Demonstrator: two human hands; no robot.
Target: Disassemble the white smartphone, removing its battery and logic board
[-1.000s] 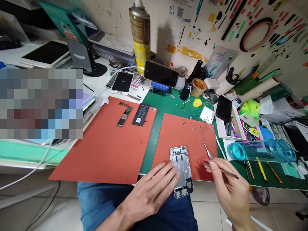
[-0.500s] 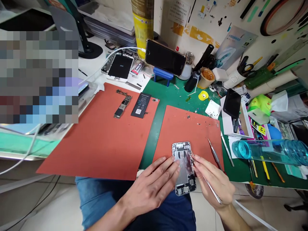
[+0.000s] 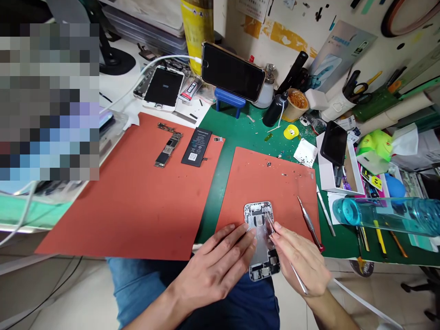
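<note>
An opened silver phone housing (image 3: 260, 238) lies on the near edge of the right red mat (image 3: 271, 188), its bottom end overhanging the table. My left hand (image 3: 215, 266) rests flat against the housing's left side, fingers stretched out. My right hand (image 3: 302, 259) pinches thin metal tweezers (image 3: 275, 233), whose tips reach into the upper part of the housing. A second metal tool (image 3: 309, 223) lies on the mat just to the right.
On the left red mat (image 3: 130, 201) lie a logic board (image 3: 167, 145) and a black battery (image 3: 196, 147). A dark phone (image 3: 232, 71) stands on a blue stand at the back. A blue bottle (image 3: 385, 215) lies at right among tools and a white box (image 3: 338, 160).
My right hand moved left from beside the housing and brought the tweezers' tips into it. The left hand stayed on the housing. The camera tilted down and closer.
</note>
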